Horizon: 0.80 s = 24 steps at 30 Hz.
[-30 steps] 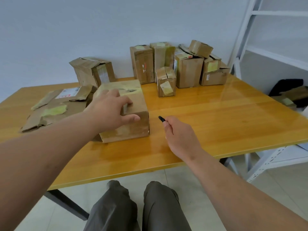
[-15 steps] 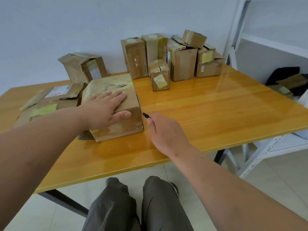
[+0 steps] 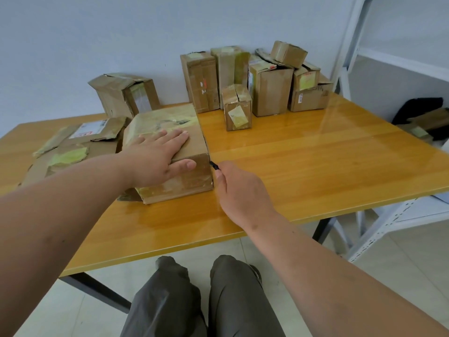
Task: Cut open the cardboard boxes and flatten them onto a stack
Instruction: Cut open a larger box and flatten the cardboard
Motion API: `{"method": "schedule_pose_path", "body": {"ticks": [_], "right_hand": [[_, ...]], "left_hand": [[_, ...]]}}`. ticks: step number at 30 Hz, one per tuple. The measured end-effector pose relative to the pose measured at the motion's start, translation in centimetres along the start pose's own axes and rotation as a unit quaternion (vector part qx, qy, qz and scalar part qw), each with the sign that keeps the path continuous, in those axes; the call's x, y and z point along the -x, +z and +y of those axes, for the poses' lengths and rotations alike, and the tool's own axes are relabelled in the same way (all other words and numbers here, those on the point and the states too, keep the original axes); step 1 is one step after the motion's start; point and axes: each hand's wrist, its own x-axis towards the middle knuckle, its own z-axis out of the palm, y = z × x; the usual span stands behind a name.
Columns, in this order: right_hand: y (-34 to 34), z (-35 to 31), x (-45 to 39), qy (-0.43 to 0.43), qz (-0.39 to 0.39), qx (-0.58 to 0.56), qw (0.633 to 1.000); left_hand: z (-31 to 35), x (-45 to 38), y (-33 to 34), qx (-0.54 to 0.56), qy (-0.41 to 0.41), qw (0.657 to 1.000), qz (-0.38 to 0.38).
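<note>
Left hand [image 3: 158, 158]: fingers [image 3: 173, 138] straight, flat on top of large taped box [image 3: 194, 173], thumb against its near face. Right hand [image 3: 240, 190]: fingers curled round small black cutter [image 3: 214, 165], tip at the box's right corner edge. Flattened cardboard [image 3: 70, 152] beyond the left wrist on the worktop [image 3: 303, 166].
</note>
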Motion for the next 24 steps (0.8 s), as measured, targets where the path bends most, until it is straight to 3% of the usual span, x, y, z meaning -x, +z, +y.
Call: {"method": "schedule_pose_path", "body": {"ticks": [15,24], "right_hand": [[0.54,-0.45,0.05,-0.007,0.032,0.024,0.999],[0.37,-0.77,0.16,0.005,0.007,0.077,0.997]], "left_hand": [[-0.07,-0.16,0.05,-0.004,-0.004,1.000,0.001],[0.19,0.00,-0.10,-0.007,-0.006,1.000,-0.003]]}}
